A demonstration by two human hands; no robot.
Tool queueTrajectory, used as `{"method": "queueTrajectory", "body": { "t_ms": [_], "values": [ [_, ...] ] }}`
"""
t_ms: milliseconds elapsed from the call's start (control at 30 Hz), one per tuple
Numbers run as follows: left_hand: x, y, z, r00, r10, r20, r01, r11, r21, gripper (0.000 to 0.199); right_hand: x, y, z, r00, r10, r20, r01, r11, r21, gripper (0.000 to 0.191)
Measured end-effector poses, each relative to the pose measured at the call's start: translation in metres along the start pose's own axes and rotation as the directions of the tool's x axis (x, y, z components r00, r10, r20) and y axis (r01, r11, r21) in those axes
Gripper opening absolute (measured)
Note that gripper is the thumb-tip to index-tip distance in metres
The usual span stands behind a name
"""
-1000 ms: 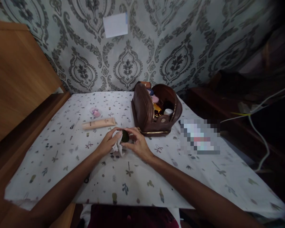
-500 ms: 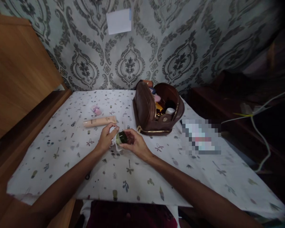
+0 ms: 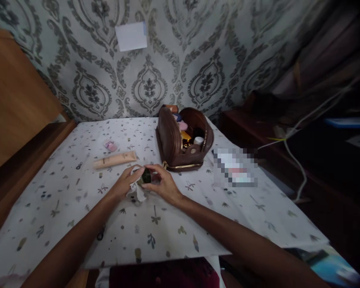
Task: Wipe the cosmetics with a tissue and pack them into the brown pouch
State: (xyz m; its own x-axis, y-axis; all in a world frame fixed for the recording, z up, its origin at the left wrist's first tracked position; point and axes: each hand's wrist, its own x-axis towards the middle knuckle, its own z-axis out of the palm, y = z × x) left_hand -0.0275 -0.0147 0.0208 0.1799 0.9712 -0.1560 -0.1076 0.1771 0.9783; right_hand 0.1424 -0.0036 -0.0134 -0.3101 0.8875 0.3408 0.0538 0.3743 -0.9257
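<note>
Above the surface [image 3: 123,250], between its front and back edges, a dark jar [image 3: 146,176] is grasped through crumpled white tissue [image 3: 139,195] by the left hand [image 3: 124,183] and pinched by the right hand [image 3: 165,185], probably best turned slowly while the tissue is pressed snugly.

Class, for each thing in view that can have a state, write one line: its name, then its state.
Brown bag: unzipped and open.
Beige tube: lying on its side.
Small pink item: lying beyond the tube.
White cloth or tissue: crumpled, in the left hand.
Dark green jar: between left hand and right hand; lid state unclear.
</note>
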Motion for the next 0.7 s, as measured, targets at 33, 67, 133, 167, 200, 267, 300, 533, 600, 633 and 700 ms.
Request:
{"method": "queueTrajectory", "body": {
  "t_ms": [33, 67, 133, 167, 200, 267, 300, 533, 600, 633, 700],
  "values": [
    [-0.0006, 0.0002, 0.0005, 1.0, 0.021, -0.013, -0.02, 0.999, 0.029, 0.047, 0.0003, 0.0004, 0.0002, 1.0, 0.007, -0.008, -0.007, 1.0, -0.022, 0.061],
    [-0.0011, 0.0005, 0.0008, 0.999, 0.04, -0.026, -0.038, 0.997, 0.063, 0.046, 0.0007, 0.001, 0.0005, 1.0, 0.02, -0.018, -0.02, 0.999, -0.041, 0.064],
    [-0.0019, 0.0006, 0.0005, 0.996, 0.069, -0.06, -0.062, 0.991, 0.122, 0.045, 0.0017, 0.0026, 0.0013, 0.998, 0.048, -0.029, -0.049, 0.997, -0.051, 0.064],
    [-0.0018, 0.0002, -0.0002, 0.994, 0.078, -0.077, -0.066, 0.987, 0.143, 0.045, 0.0021, 0.0034, 0.0017, 0.998, 0.057, -0.024, -0.057, 0.998, -0.037, 0.062],
    [-0.0014, -0.0004, -0.0012, 0.992, 0.084, -0.092, -0.069, 0.985, 0.158, 0.045, 0.0023, 0.0041, 0.002, 0.998, 0.06, -0.013, -0.06, 0.998, -0.013, 0.058],
    [0.0002, -0.0019, -0.0031, 0.988, 0.094, -0.122, -0.074, 0.984, 0.162, 0.044, 0.0022, 0.0048, 0.0024, 0.998, 0.054, 0.011, -0.054, 0.998, 0.034, 0.053],
    [0.0011, -0.0022, -0.0038, 0.987, 0.094, -0.134, -0.073, 0.985, 0.154, 0.044, 0.0019, 0.0048, 0.0024, 0.999, 0.046, 0.023, -0.047, 0.998, 0.048, 0.053],
    [0.0023, 0.006, -0.0009, 0.982, -0.028, -0.187, 0.027, 1.0, -0.007, 0.052, -0.0009, 0.0006, 0.0005, 0.995, -0.022, 0.095, 0.012, 0.995, 0.102, 0.057],
    [0.0017, 0.0075, -0.0007, 0.986, -0.078, -0.148, 0.076, 0.997, -0.023, 0.051, -0.0011, -0.0007, -0.0001, 0.995, -0.04, 0.087, 0.028, 0.99, 0.139, 0.06],
    [0.0016, 0.0076, -0.0011, 0.988, -0.104, -0.112, 0.101, 0.995, -0.025, 0.05, -0.001, -0.0014, -0.0006, 0.996, -0.047, 0.077, 0.035, 0.988, 0.151, 0.06],
    [0.0015, 0.0064, -0.002, 0.987, -0.157, -0.026, 0.156, 0.988, -0.02, 0.051, -0.0006, -0.003, -0.0021, 0.996, -0.068, 0.053, 0.06, 0.988, 0.145, 0.057]
  ]
}}
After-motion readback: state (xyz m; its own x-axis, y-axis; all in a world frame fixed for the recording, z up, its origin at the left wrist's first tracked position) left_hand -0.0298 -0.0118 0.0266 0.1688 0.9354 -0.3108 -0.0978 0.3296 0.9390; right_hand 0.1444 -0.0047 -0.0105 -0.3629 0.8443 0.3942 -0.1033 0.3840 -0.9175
